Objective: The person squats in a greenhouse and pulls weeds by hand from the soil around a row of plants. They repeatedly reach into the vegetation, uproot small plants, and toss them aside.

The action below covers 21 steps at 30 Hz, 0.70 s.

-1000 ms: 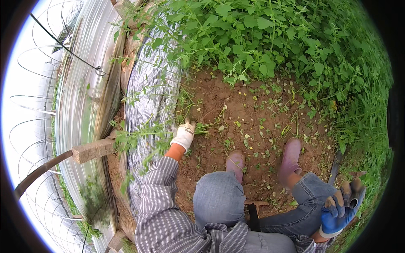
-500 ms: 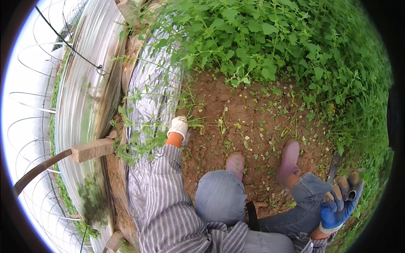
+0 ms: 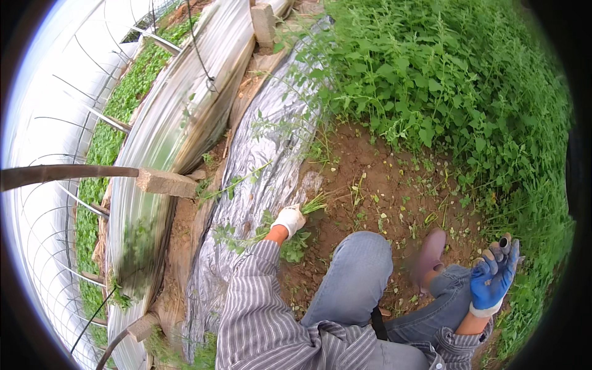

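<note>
White-gloved left hand [image 3: 290, 219] has its fingers closed around a tuft of weeds [image 3: 313, 204] at the edge of the plastic sheet [image 3: 271, 142], while the blue-gloved right hand [image 3: 493, 280] grips a dark tool [image 3: 504, 243] beside the knee.

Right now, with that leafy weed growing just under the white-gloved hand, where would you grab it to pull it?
Probably low, at the base of the leafy weed where stems meet soil, coming from above with the left hand, since its leaves spread wide.
</note>
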### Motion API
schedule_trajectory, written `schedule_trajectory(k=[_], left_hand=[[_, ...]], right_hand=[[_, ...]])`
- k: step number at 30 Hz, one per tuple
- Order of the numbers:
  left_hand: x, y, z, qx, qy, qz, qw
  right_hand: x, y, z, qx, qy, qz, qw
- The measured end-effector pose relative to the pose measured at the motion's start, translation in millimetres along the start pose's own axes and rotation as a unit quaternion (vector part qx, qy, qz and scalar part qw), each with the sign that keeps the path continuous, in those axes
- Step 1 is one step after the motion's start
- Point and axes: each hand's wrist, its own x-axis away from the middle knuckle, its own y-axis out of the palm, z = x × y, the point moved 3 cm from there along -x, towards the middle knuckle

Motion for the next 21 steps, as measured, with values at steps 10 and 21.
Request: schedule_trajectory(k=[10,21], left_hand=[[85,-342,-76,0.400,-0.100,0.358,0.838],[156,-283,-162,0.612,-0.032,0.416,0.672]], right_hand=[[-3,10,16,0.086,-0.026,0.032,0.995],[-13,-1,14,0.086,-0.017,-0.037,0.995]])
